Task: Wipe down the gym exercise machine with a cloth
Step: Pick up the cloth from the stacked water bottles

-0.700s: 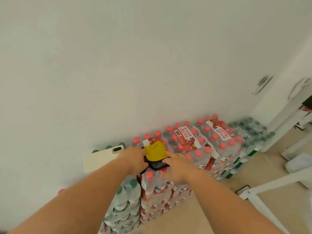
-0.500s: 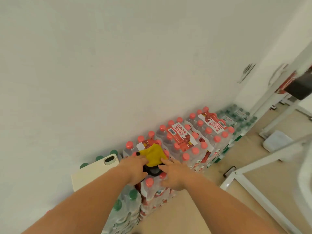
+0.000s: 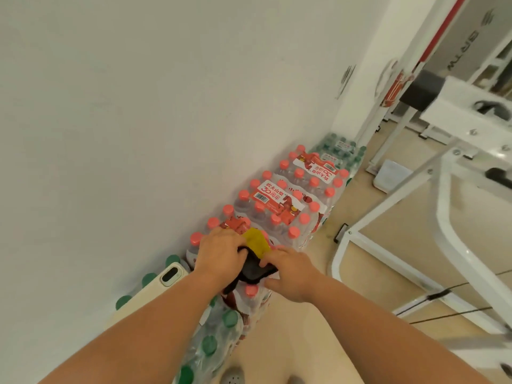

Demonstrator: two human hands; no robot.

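A cream phone (image 3: 155,289) lies on the green-capped bottle packs (image 3: 219,331) beside the wall (image 3: 138,106). Just right of it, the left hand (image 3: 221,253) curls its fingers round the cloth (image 3: 256,240), a yellow fold above a black one, which sits on top of the red-capped bottle packs (image 3: 277,209). The right hand (image 3: 291,273) pinches the cloth's black edge from the other side. Farther right, well apart from the cloth, the white gym machine (image 3: 446,195) stands on the floor (image 3: 401,245).
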